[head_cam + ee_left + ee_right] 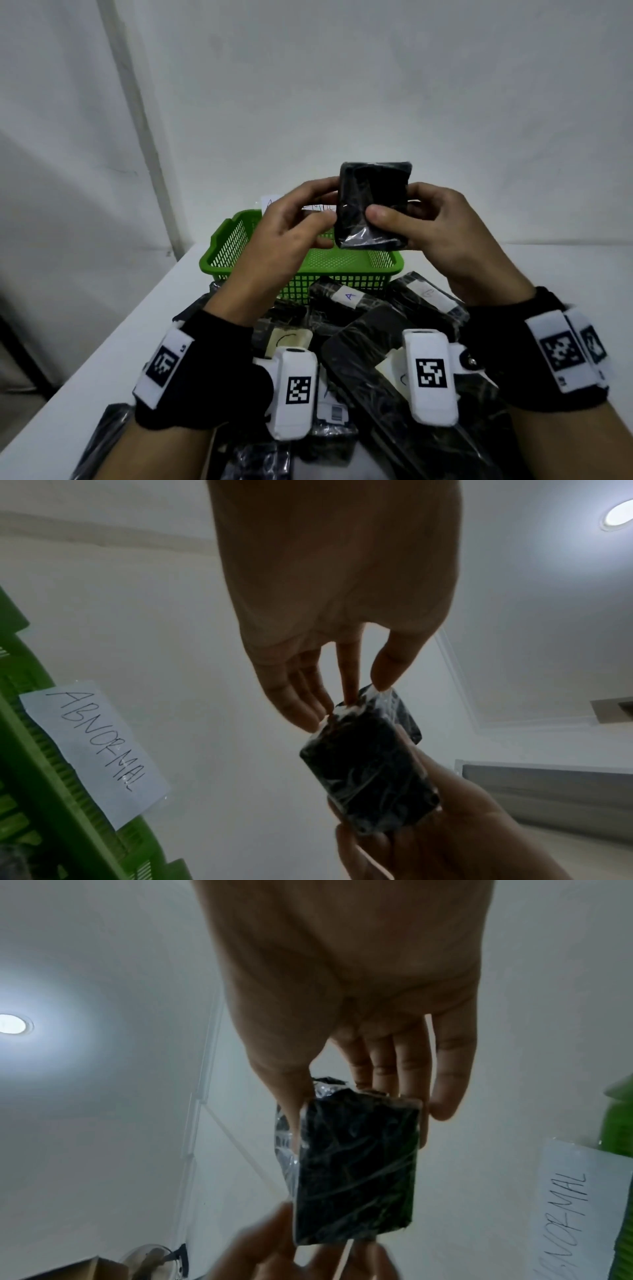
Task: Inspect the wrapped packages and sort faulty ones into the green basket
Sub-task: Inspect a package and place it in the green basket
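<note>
Between both hands [370, 222], the wrapped package [373, 205].

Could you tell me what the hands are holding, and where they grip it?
Wrapped black package: left hand pinches its left edge, right hand grips its right side.

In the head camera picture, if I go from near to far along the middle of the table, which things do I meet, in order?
Pile of wrapped packages → green basket → paper label behind the basket → white wall. The package held up by the left hand and the right hand is left out, because it is in the air.
</note>
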{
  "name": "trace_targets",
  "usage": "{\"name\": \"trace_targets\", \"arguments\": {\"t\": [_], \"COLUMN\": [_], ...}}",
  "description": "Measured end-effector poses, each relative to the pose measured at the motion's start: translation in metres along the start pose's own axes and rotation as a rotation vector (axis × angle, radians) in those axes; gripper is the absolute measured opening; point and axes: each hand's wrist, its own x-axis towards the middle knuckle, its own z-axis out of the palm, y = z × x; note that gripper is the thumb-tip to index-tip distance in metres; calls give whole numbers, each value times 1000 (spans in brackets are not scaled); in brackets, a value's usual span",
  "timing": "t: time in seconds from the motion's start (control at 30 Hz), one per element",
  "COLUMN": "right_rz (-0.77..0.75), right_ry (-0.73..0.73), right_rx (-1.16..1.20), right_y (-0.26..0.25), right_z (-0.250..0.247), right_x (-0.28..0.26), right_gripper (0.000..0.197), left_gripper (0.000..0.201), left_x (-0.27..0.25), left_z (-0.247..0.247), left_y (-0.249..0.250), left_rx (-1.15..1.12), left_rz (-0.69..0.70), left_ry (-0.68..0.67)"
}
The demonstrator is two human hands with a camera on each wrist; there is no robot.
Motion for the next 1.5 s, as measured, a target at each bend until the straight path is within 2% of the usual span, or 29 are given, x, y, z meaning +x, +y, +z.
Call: {"name": "trace_targets", "arguments": {"t": [0.13,0.2,0.27,0.33,0.4,0.57,0.63,0.73,0.77,0.83,0.87,0.93,1.03,1.1,1.23,1.27,1.4,1.5], "right_rz": [-7,23,24,20,62,66,34,-44,-61,-74,-73,-36,34,54,54,35,-55,-78], "right_ry": [-18,-71,-73,-46,-96,-175,-163,-34,6,35,21,-41,-102,-82,-185,-178,-98,-113], "right_rx": [63,61,28,25,53,65,4,-24,-11,19,35,32,-16,-23,-48,-78,-124,-152], "right_y": [-1,-2,0,2,1,-2,-4,-4,-5,-6,-4,-1,2,3,6,6,8,9], "right_z": [-4,-6,-5,-2,1,-5,-5,-4,-3,-1,-2,-5,-7,-8,-6,-5,-7,-7], "right_x": [0,1,2,2,2,-1,-2,1,1,2,3,3,3,6,4,3,5,4], "right_gripper": [51,53,56,44,33,62,59,31,35,56,55,30,18,25,66,66,39,45], "left_gripper": [47,55,55,52,48,49,40,27,28,31,34,37,42,49,52,53,41,36], "left_x": [1,1,2,3,4,2,1,0,0,-1,0,1,2,2,1,1,-1,-3], "left_z": [-2,-4,-3,-1,-1,-4,-1,1,2,5,6,8,4,1,2,2,1,3], "left_y": [-4,-4,-6,-9,-11,-7,-3,2,3,3,1,-3,-8,-9,-4,-3,3,6], "left_rx": [-95,-150,-99,-25,8,109,116,-18,-31,27,58,48,19,46,86,89,57,48], "left_rz": [-72,-94,-71,-40,-21,9,9,-2,8,30,31,-11,-55,-41,-14,-14,-21,-64], "left_ry": [-37,-29,25,100,149,94,71,25,-3,-24,-10,38,47,70,68,45,-22,-1]}}
